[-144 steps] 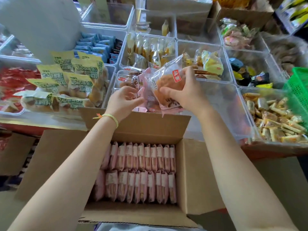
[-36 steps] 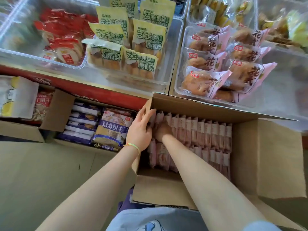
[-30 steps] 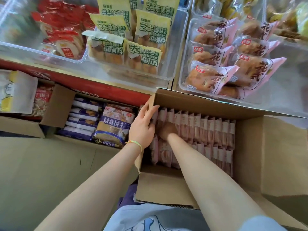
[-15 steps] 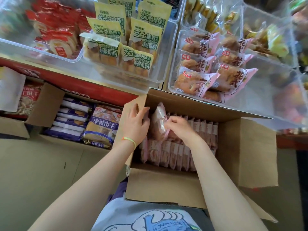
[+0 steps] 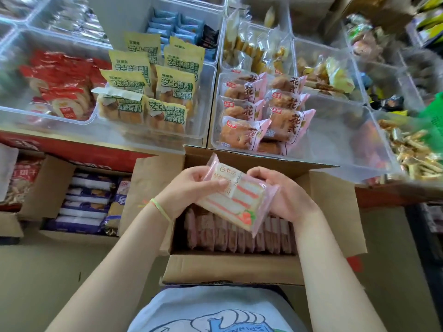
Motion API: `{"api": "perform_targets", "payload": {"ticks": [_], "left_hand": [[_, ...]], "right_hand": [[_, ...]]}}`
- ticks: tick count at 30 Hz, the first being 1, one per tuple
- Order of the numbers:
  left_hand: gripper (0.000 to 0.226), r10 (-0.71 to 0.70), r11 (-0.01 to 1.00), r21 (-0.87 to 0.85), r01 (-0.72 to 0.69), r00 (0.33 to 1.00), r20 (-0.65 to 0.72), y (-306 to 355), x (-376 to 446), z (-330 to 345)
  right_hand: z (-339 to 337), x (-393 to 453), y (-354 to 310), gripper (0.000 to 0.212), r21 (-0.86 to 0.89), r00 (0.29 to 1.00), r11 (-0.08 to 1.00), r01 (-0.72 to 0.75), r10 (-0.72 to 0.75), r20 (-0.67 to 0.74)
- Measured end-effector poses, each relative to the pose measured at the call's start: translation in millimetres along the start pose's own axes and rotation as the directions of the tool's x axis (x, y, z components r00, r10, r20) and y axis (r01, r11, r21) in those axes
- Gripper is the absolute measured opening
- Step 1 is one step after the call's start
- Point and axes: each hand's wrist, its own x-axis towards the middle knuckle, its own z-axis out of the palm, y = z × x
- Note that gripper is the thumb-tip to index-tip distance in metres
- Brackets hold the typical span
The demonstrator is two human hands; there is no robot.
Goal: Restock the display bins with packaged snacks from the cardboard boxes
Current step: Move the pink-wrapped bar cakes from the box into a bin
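Both hands hold a pink snack packet, or a small stack of them, above the open cardboard box. My left hand grips its left side and my right hand grips its right side. The top packet shows a striped white-and-pink sandwich cake. Rows of the same pink packets stand on edge inside the box. Just beyond the box a clear display bin holds several pink bread packets in its left half.
Left of that bin, a clear bin holds yellow-green packets and another holds red packets. A second cardboard box on the left holds purple biscuit packs. More bins of sweets lie right; a green basket is at the right edge.
My hands were down in the box gripping packets; they have lifted the pink packet out and now hold it flat above the box. The view has tilted up toward the bins.
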Motion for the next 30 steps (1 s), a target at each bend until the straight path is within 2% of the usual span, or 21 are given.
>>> {"api": "perform_targets", "payload": {"ticks": [3,5,7,8,10,13,15,17,19,20,22,24,27,30], "left_hand": [[0.040,0.176,0.984,0.029,-0.175,0.984,-0.034,29.3,11.7,21.2],[0.027,0.272,0.960,0.096,-0.265,0.959,-0.079,48.9,25.0,39.6],[0.018,0.353,0.925,0.176,-0.336,0.932,-0.075,66.5,42.4,64.7],[0.019,0.377,0.908,0.222,-0.355,0.924,-0.067,73.9,52.8,77.5],[0.031,0.388,0.896,0.257,-0.363,0.920,-0.054,84.4,79.1,101.8],[0.047,0.392,0.863,0.363,-0.350,0.919,-0.044,91.5,126.4,138.5],[0.041,0.402,0.810,0.486,-0.328,0.914,-0.053,88.8,163.9,164.2],[0.035,0.457,0.714,0.638,-0.290,0.882,-0.110,81.0,201.0,187.9],[0.034,0.552,0.526,0.813,-0.251,0.828,-0.102,68.8,235.7,208.2],[0.036,0.585,0.402,0.890,-0.217,0.808,-0.067,61.0,252.0,216.7],[0.039,0.572,0.129,0.989,-0.068,0.820,-0.018,46.6,280.9,231.5],[0.046,0.463,-0.082,0.994,0.076,0.886,-0.030,35.4,301.1,244.0],[0.051,0.383,-0.238,0.955,0.180,0.920,-0.078,23.7,324.0,248.6],[0.053,0.331,-0.286,0.931,0.228,0.935,-0.128,14.3,336.4,246.9]], "right_hand": [[-10.0,-19.6,-26.9,0.087,0.068,0.988,0.991,0.118,-0.124,0.097],[-16.4,-33.1,-44.7,0.097,-0.025,0.974,0.977,0.213,-0.210,0.081],[-22.1,-46.2,-65.3,0.087,-0.172,0.951,0.945,0.279,-0.297,-0.088],[-30.4,-50.2,-72.8,0.076,-0.217,0.923,0.926,0.307,-0.346,-0.169],[-50.0,-55.2,-88.8,0.055,-0.342,0.866,0.873,0.347,-0.438,-0.242],[-99.2,-58.5,-112.6,0.036,-0.592,0.794,0.758,0.275,-0.526,-0.305],[-141.9,-57.8,-128.3,0.023,-0.660,0.722,0.721,0.209,-0.569,-0.393],[-182.7,-56.8,-143.2,0.014,-0.670,0.607,0.717,0.191,-0.623,-0.494],[-221.1,-54.7,-156.5,0.014,-0.671,0.473,0.722,0.170,-0.657,-0.587],[-245.7,-49.1,-159.7,0.015,-0.669,0.439,0.731,0.135,-0.649,-0.621],[-288.6,-35.7,-165.1,0.020,-0.644,0.457,0.763,0.052,-0.592,-0.664],[-326.1,-14.8,-167.3,0.030,-0.639,0.530,0.769,-0.022,-0.533,-0.659],[-359.7,15.7,-170.2,0.015,-0.705,0.594,0.700,-0.113,-0.522,-0.613],[-381.6,48.2,-168.7,0.009,-0.726,0.642,0.672,-0.146,-0.494,-0.586]]}}
